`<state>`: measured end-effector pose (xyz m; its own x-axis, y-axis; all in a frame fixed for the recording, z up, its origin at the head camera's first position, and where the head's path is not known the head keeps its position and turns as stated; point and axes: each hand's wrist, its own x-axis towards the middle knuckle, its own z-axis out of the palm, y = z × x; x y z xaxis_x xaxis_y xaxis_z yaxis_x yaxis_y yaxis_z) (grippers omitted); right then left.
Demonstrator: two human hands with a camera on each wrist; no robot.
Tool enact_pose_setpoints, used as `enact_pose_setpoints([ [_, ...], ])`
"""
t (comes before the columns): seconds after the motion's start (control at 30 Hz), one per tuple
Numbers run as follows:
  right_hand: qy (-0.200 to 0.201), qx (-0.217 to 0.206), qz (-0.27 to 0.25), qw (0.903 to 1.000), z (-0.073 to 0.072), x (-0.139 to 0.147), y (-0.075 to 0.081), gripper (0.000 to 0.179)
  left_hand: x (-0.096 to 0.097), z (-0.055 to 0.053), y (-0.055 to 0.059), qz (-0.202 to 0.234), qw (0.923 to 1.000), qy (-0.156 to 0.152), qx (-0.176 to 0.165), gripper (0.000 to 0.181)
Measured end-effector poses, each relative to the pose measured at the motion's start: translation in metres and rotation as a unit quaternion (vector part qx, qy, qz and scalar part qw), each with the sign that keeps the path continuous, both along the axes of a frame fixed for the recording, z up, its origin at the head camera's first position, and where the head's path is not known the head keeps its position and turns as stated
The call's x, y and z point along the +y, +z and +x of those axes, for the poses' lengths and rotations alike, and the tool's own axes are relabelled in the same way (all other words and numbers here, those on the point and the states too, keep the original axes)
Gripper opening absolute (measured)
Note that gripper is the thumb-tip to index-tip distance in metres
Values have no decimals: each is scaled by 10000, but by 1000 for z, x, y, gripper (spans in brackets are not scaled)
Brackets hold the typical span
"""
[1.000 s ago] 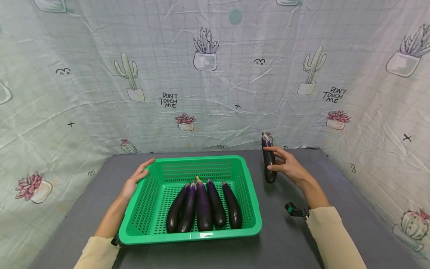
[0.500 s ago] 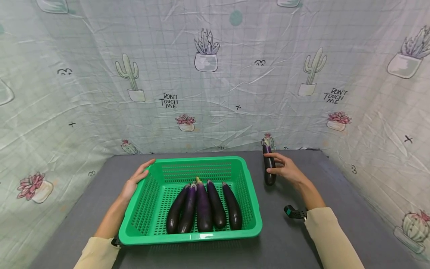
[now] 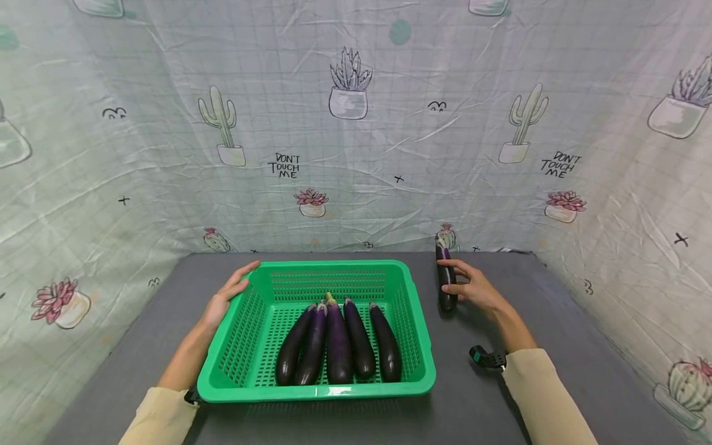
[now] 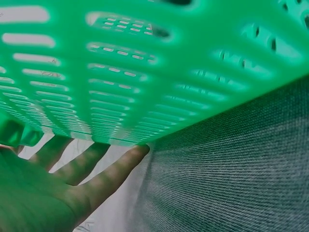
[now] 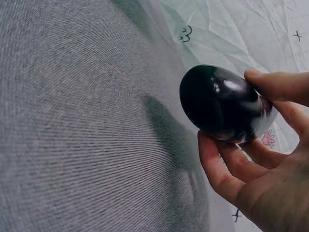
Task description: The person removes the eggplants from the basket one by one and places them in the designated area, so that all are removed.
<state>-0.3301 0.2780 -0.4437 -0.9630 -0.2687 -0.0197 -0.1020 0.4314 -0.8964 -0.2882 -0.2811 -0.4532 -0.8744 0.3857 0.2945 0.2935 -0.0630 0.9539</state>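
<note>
In the head view, my left hand (image 3: 219, 303) rests along the left rim of a green slotted plastic basket (image 3: 334, 392). Its fingers lie fairly straight against the basket's outer wall in the left wrist view. Several dark purple eggplants (image 3: 338, 346) lie side by side in the basket, stems pointing away. To the right of the basket, my right hand (image 3: 475, 287) holds another eggplant (image 3: 447, 278) between thumb and fingers, its stem toward the back. Seen from the right wrist, the rounded end of this eggplant (image 5: 217, 99) is raised off the grey surface, with a shadow beside it.
A grey cloth-covered table (image 3: 500, 408) carries the basket. A pale curtain (image 3: 389, 136) printed with cacti and succulents encloses the back and both sides. A black wrist strap (image 3: 486, 357) sticks out from the right wrist.
The right hand has lowered its eggplant toward the table, with the stem end coming down most. The left hand and basket have stayed in place; the head view has shifted slightly.
</note>
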Motion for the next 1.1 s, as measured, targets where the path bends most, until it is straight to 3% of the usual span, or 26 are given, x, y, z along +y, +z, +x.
enact_pose_setpoints([
  [0.37, 4, -92, -14, 10000, -1, -2, -10, 67, 1, 0, 2, 178, 9990, -105, -400, 54],
  [0.6, -24, 22, 266, 9996, -4, -4, -12, 63, 1, 0, 1, -175, 9996, 173, -135, 54],
  [0.9, 122, 426, 843, 9955, -4, -6, -16, 59, -2, 2, -2, 160, 9996, -151, -196, 52],
  [1.1, 134, 536, 888, 9945, -3, -5, -14, 59, 2, -2, 1, -229, 9996, 172, 39, 53],
])
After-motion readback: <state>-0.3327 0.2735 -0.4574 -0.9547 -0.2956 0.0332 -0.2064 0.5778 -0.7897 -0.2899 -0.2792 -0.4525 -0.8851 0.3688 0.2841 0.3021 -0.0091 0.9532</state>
